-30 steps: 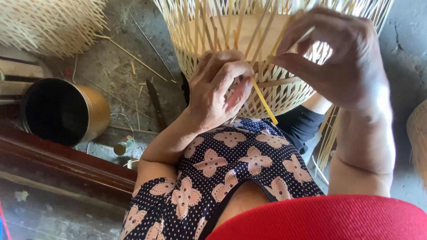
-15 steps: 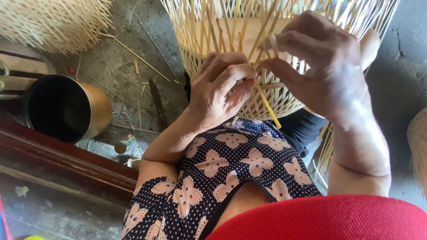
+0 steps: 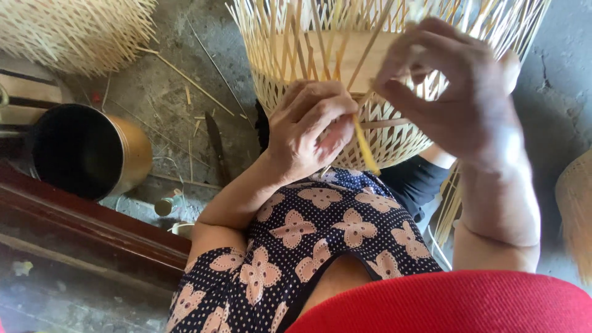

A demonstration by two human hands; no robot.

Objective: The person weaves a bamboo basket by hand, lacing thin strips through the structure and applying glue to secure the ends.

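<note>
A half-woven bamboo basket (image 3: 394, 132) rests on my lap, its loose upright strips fanning upward. My left hand (image 3: 308, 132) presses against the woven wall and pinches a yellow bamboo strip (image 3: 365, 148) that slants down toward my lap. My right hand (image 3: 459, 92) is raised in front of the upright strips, fingers curled around one or two thin strips near the rim; it is motion-blurred. I wear a dark floral dress (image 3: 314, 240).
A brass-coloured metal pot (image 3: 92, 151) lies on its side at the left. Another bamboo basket (image 3: 74, 31) sits top left, a third basket's edge (image 3: 576, 209) at right. A dark blade (image 3: 216, 145) and bamboo scraps lie on the concrete floor. A wooden beam (image 3: 92, 231) runs lower left.
My right hand has shifted left and lifted along the upright strips, now blurred. My left hand stays pressed on the basket with the yellow strip.
</note>
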